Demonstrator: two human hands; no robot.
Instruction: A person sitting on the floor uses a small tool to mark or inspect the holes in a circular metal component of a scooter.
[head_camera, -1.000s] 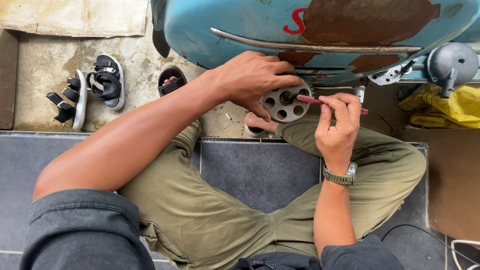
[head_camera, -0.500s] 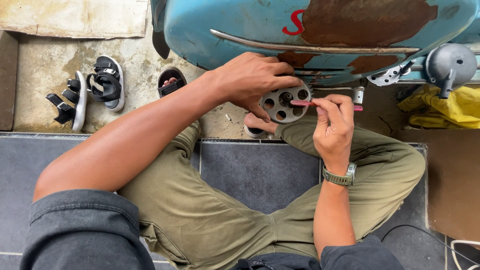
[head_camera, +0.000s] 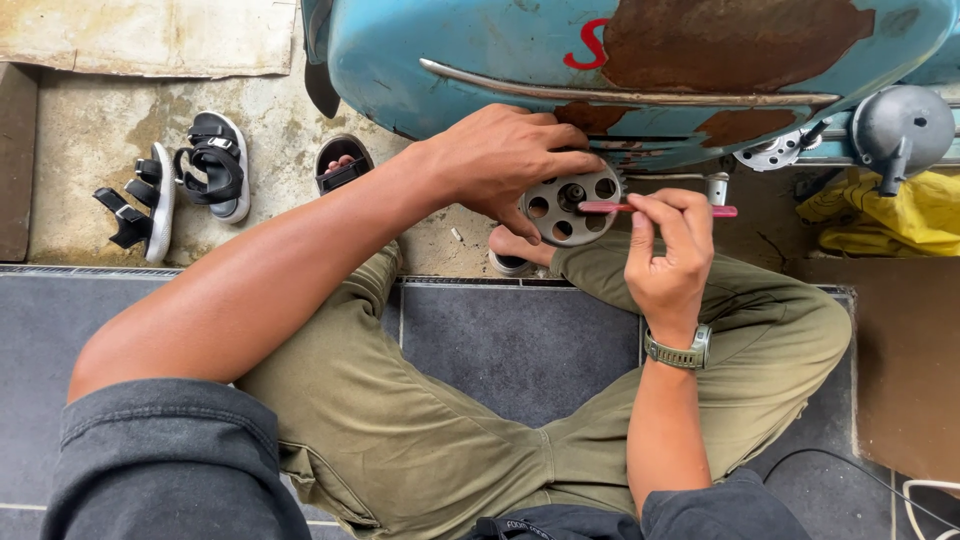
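My left hand (head_camera: 505, 160) grips a round grey metal disc (head_camera: 566, 205) with several holes, holding it just under the rusty blue scooter body (head_camera: 640, 60). My right hand (head_camera: 668, 262) pinches a thin red-handled tool (head_camera: 700, 210) that lies level, its tip reaching the disc's centre hub. A green watch (head_camera: 680, 352) sits on my right wrist. I sit with olive trousers (head_camera: 420, 420) and knees spread, one bare foot under the disc.
A pair of black and white sandals (head_camera: 185, 185) and one dark sandal (head_camera: 342, 165) lie on the concrete at left. A grey round metal part (head_camera: 900, 125) and a yellow cloth (head_camera: 880, 215) sit at right. Dark tiles lie below me.
My right hand and the red tool have shifted slightly left and down, bringing the tip further into the disc's centre. My left hand keeps its hold.
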